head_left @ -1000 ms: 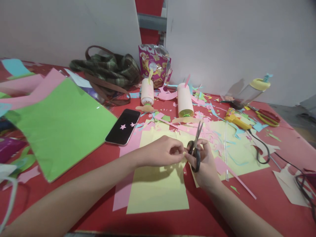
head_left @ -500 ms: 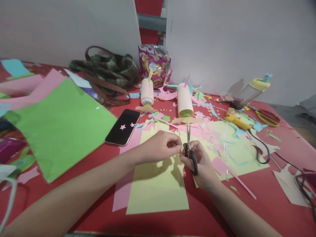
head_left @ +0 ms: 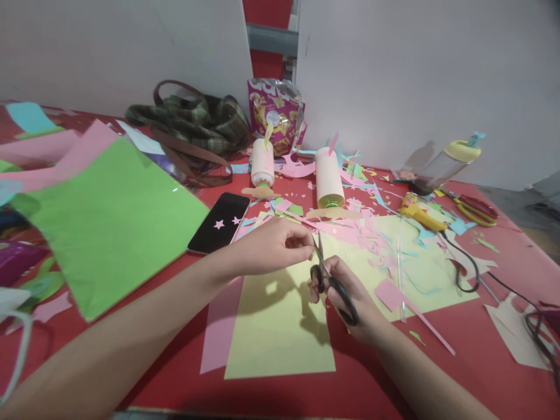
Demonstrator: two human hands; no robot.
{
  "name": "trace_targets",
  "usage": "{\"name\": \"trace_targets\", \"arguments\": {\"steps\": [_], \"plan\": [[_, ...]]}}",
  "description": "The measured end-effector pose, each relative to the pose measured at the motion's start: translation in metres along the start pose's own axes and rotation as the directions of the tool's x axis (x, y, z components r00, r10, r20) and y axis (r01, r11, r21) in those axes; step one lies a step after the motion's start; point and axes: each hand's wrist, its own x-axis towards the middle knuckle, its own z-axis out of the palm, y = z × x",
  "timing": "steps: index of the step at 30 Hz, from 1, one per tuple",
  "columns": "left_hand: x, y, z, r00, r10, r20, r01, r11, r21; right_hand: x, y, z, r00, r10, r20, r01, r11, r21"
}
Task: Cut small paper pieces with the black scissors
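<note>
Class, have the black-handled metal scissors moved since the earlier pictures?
Yes: the scissors have shifted left, nearer the flat black rectangular smartphone, which has stayed in place.

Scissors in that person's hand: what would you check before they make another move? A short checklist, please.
1. Scissors held by the handles in the right hand: ok.
2. Blades parted: ok, slightly open.
3. Left fingertips well clear of the blades: not ok, they are right beside them.
4. Something pinched in the left hand: cannot tell, too small to see.
5. Yellow paper flat beneath the hands: ok.
6. Pink stars lying on the phone: ok, two.
</note>
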Motion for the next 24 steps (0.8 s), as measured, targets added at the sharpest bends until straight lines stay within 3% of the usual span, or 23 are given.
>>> {"name": "trace_targets", "arguments": {"steps": [24], "plan": [[-0.0009, 0.0008, -0.0051, 0.999, -0.043, 0.031, 0.04, 0.996, 0.074, 0.0012, -0.0037, 0.0025, 0.998, 0.057, 0.012, -0.056, 0.996, -0.072]]}}
